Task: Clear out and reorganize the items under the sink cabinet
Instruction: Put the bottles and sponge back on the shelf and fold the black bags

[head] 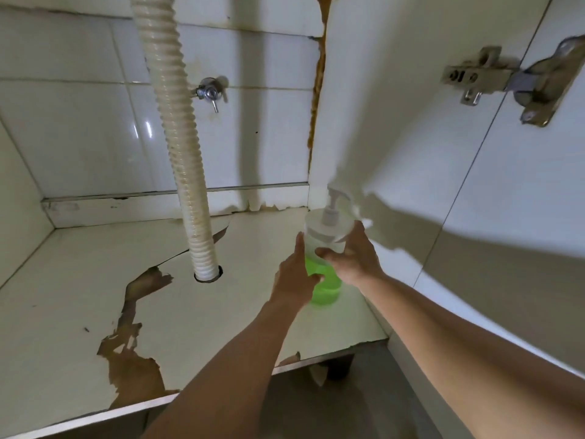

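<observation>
My left hand [296, 277] and right hand [351, 259] both grip the blurred pump bottle [326, 248] of green liquid at the cabinet floor's [95, 299] right rear corner; its base contact is unclear.

We are seeing the pump bottle [326, 248] blurring, our hands [296, 280] hiding its sides; the hose [172, 122] is running off the top edge.

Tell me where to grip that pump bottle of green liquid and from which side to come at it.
Grip the pump bottle round its wide cylindrical body, from the open cabinet front, as the left hand and right hand do. It stands upright near the right wall; the slim pump head looks a poor handle.
</observation>
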`<state>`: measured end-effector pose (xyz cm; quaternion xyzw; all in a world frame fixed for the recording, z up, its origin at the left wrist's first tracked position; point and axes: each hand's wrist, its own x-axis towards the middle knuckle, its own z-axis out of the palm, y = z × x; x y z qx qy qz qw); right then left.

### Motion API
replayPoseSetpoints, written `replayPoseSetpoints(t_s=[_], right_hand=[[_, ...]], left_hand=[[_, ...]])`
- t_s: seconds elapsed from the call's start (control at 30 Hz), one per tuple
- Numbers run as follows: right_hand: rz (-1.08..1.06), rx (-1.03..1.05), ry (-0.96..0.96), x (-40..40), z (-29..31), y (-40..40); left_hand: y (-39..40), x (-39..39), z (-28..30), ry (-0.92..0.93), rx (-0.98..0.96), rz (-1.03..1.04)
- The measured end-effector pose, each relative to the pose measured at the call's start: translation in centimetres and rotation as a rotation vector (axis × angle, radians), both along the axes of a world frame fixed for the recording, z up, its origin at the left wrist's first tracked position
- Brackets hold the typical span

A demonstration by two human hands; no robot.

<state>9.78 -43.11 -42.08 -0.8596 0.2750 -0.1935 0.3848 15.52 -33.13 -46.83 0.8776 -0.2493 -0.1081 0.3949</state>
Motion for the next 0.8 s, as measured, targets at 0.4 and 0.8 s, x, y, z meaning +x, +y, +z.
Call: replayPoseSetpoints(t_s=[0.4, 0.8], right_hand=[[-0.095, -0.279, 0.394, 4.2, 2.2, -2.4], [0.616, -0.306, 0.777, -12.9, -1.1, 11.3]], left_hand=[[-0.4, 3.0, 3.7, 0.021, 0.243, -0.188], [16.7, -10.9, 1.2, 0.062, 0.100, -0.065]])
